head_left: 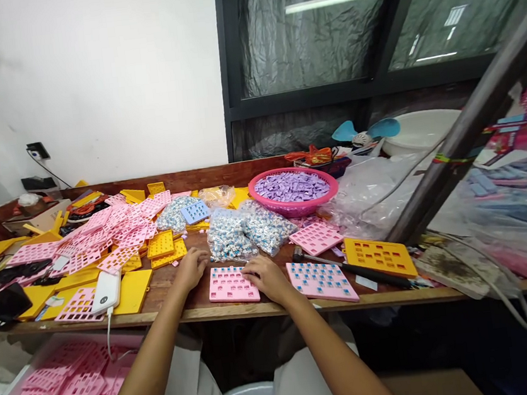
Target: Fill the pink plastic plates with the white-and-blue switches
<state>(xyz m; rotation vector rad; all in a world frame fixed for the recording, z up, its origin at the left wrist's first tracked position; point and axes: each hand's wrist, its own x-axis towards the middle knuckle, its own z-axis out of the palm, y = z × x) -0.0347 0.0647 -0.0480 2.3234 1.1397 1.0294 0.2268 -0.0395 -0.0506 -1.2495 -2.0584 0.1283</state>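
A pink board with rows of square slots (232,293) lies at the table's front edge, its upper rows filled with small blue-and-white pieces. Over its right side is my right hand (269,278), fingertips closed together at the slots; anything pinched there is too small to make out. My left hand (192,270) rests left of the board, its fingers curled beside a clear bag of blue-and-white pieces (230,236); whatever they hold is hidden. Another such bag (267,225) leans against the first. To the right lies a second pink board (323,281) dotted with blue pieces.
A pink basket of purple pieces (293,188) stands behind the bags. A black-handled tool (372,272) lies before a yellow slotted board (379,256). Pink slotted panels (105,231) heap at left, near a white power bank (107,292). A slanted metal post (456,131) rises at right.
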